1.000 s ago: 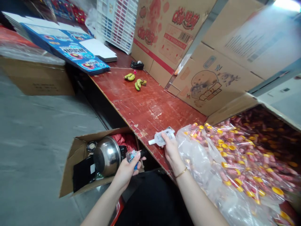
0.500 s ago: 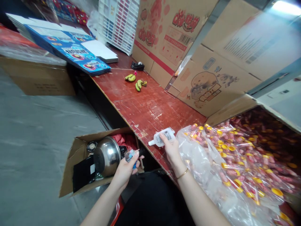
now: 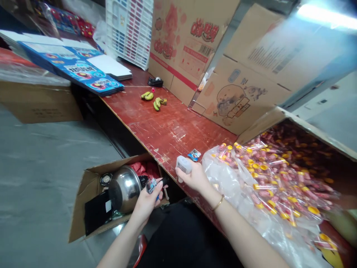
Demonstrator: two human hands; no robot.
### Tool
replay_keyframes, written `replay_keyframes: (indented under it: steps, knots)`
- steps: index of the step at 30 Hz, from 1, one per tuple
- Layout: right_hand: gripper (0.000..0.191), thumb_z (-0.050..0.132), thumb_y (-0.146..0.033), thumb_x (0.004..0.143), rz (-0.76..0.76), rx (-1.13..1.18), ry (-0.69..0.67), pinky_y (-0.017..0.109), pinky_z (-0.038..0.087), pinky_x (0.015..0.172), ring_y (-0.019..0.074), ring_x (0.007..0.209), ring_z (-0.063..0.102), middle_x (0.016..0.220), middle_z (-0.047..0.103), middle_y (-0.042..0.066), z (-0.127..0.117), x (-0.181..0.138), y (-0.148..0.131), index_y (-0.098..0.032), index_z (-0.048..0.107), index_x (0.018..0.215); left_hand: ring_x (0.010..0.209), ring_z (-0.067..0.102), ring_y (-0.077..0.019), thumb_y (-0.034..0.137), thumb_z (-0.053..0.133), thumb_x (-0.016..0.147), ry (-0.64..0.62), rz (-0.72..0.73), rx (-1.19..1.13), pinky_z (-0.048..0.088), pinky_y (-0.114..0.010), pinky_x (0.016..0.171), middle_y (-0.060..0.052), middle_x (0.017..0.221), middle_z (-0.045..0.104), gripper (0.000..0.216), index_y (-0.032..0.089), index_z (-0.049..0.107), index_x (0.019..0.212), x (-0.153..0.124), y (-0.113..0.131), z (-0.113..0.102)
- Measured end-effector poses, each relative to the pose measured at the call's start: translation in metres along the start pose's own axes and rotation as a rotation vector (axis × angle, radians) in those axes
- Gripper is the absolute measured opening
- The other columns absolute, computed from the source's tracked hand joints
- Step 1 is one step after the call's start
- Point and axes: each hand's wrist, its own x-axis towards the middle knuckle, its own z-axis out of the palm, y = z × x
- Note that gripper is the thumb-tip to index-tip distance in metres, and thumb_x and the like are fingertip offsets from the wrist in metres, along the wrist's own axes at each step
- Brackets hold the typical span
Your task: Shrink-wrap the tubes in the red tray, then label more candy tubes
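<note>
My right hand (image 3: 194,177) is wrapped round a translucent white squeeze bottle (image 3: 183,163), tilted with its base up and its nozzle end low by the table edge. Just beyond that hand, a small blue printed packet (image 3: 194,155) lies on the red table (image 3: 167,128). Off the table's edge, my left hand (image 3: 149,203) is closed on a small clear-and-blue printed packet (image 3: 151,185). A dark piece shows by its fingertips; I cannot make out whether it is held too.
Below left stands an open carton (image 3: 79,208) with a metal bowl (image 3: 122,188). At right lie many yellow-capped tubes (image 3: 262,167) on a plastic bag (image 3: 237,193). Small bananas (image 3: 157,105), a tape dispenser (image 3: 155,82), blue printed boxes (image 3: 83,72) and large cartons (image 3: 178,48) stand farther back.
My right hand has turned the bottle from lying nearly flat to tilted, nozzle down, and shifted it left. The blue packet on the table has come into sight. My left hand keeps its packet.
</note>
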Motion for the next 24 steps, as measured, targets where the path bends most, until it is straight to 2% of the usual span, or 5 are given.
replay_keyframes:
  steps: [5,12,15,20,24]
  knots:
    - [0.021,0.07,-0.036,0.064,0.188,0.286,0.095,0.023,0.04,0.044,0.0117,0.048,0.051,0.057,0.061,-0.001,-0.024,-0.015,0.002,-0.018,0.06,0.069,0.049,0.034,-0.0062,0.055,0.066,0.072,-0.07,-0.008,0.063,0.023,-0.015,0.042,0.006,0.054,0.048,0.043,0.015,0.059,0.086,-0.019,0.009,0.01]
    - [0.032,0.067,-0.048,0.07,0.331,0.837,0.311,0.017,0.031,0.034,0.0062,0.04,0.046,0.061,0.062,-0.002,-0.044,-0.101,0.002,-0.018,0.055,0.074,0.051,0.035,-0.007,0.059,0.061,0.075,-0.253,-0.058,0.25,0.022,-0.015,0.045,0.003,0.054,0.046,0.045,0.015,0.061,0.068,-0.059,0.018,0.051]
    - [0.032,0.078,-0.04,0.063,0.255,1.02,0.547,0.016,0.033,0.033,0.0092,0.044,0.054,0.059,0.062,-0.003,-0.048,-0.135,0.007,-0.018,0.059,0.076,0.048,0.03,-0.0066,0.061,0.061,0.074,-0.35,-0.088,0.265,0.019,-0.017,0.044,0.005,0.051,0.041,0.047,0.015,0.059,0.064,-0.076,0.016,0.076]
    - [0.033,0.081,-0.04,0.062,0.098,0.924,0.756,0.017,0.039,0.034,0.011,0.046,0.057,0.059,0.065,-0.001,-0.058,-0.184,0.024,-0.017,0.062,0.077,0.045,0.026,-0.0054,0.058,0.068,0.069,-0.381,-0.096,0.347,0.016,-0.017,0.043,0.006,0.048,0.039,0.044,0.014,0.063,0.071,-0.101,0.007,0.115]
    - [0.034,0.08,-0.041,0.065,0.097,1.057,0.829,0.015,0.035,0.032,0.0075,0.044,0.052,0.059,0.064,-0.002,-0.073,-0.21,0.035,-0.015,0.064,0.081,0.061,0.052,-0.0138,0.041,0.082,0.056,-0.471,0.129,0.464,0.037,-0.021,0.046,-0.006,0.083,0.065,0.038,0.018,0.073,0.086,-0.119,-0.002,0.142]
